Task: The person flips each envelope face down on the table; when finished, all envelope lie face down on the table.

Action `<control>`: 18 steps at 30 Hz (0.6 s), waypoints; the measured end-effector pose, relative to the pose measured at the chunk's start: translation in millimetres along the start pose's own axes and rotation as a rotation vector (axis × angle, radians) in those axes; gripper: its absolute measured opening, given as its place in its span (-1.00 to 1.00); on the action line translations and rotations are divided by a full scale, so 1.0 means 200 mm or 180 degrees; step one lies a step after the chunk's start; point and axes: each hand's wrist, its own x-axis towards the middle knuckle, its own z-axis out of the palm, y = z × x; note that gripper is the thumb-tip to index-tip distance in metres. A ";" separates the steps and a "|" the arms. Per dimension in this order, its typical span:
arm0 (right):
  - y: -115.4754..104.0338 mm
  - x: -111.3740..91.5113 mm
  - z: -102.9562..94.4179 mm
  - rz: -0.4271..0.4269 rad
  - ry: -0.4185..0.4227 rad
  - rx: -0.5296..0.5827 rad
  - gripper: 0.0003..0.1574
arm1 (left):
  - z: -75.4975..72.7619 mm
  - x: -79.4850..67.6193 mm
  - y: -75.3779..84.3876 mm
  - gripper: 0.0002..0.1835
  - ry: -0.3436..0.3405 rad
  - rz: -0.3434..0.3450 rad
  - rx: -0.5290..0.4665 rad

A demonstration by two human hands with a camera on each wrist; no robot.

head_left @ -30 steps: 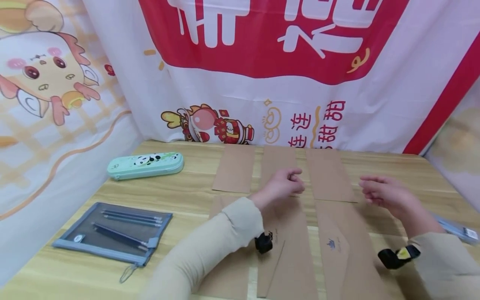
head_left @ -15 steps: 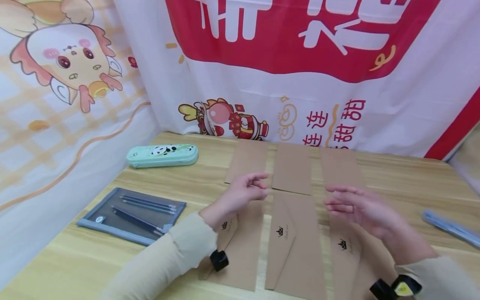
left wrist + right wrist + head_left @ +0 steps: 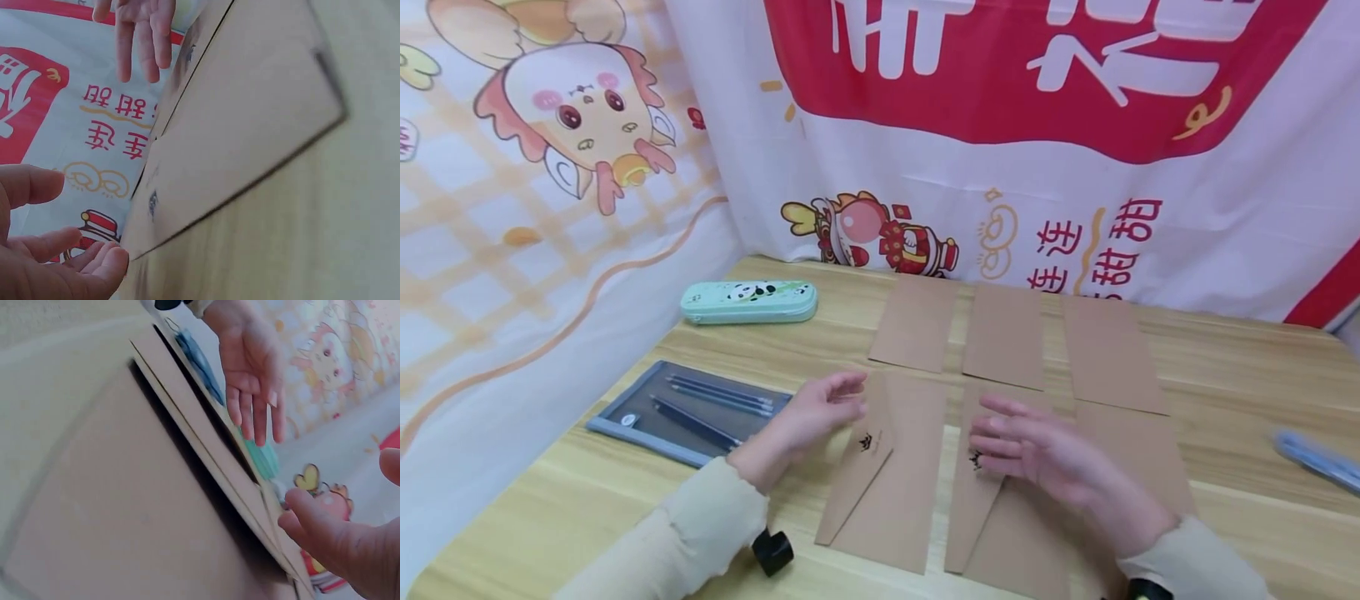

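Note:
Brown kraft-paper envelopes lie on the table in two rows of three. My left hand [image 3: 822, 407], fingers loosely bent and holding nothing, is at the upper left corner of the front left envelope [image 3: 904, 492], which bears a small black crown print. Over the front middle envelope [image 3: 1022, 542] hovers my right hand [image 3: 1037, 450], its fingers spread and partly hiding that envelope's crown. The front right envelope [image 3: 1138, 450] is partly covered by my right forearm. In the left wrist view, my left fingertips [image 3: 115, 257] come close to an envelope's corner.
At the back left sits a mint-green pencil case [image 3: 748, 302] with a panda print. In front of it lies a mesh zip pouch [image 3: 647, 417] with several pencils, partly behind my left arm. A blue pen-like item [image 3: 1318, 460] is at the right. Printed cloth [image 3: 865, 150] hangs behind.
Both hands have moved left across the envelopes, from the middle and right columns to the left and middle ones. The head view has turned right to left, and the envelopes stay in place.

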 end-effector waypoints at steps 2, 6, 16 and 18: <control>0.02 0.02 0.04 0.0009 0.0011 0.0085 -0.11 | -0.01 -0.02 -0.02 -0.39 0.0031 -0.0066 0.0047; 0.05 0.06 0.09 0.0055 -0.0021 0.0163 -0.08 | 0.00 -0.03 -0.04 -0.40 0.0037 -0.0134 0.0066; 0.07 0.11 0.16 0.0088 -0.0096 0.0138 -0.02 | 0.03 -0.02 -0.06 -0.46 0.0110 -0.0150 -0.0031; 0.07 0.11 0.17 0.0100 -0.0073 0.0106 -0.02 | 0.03 -0.02 -0.06 -0.47 0.0150 -0.0177 -0.0113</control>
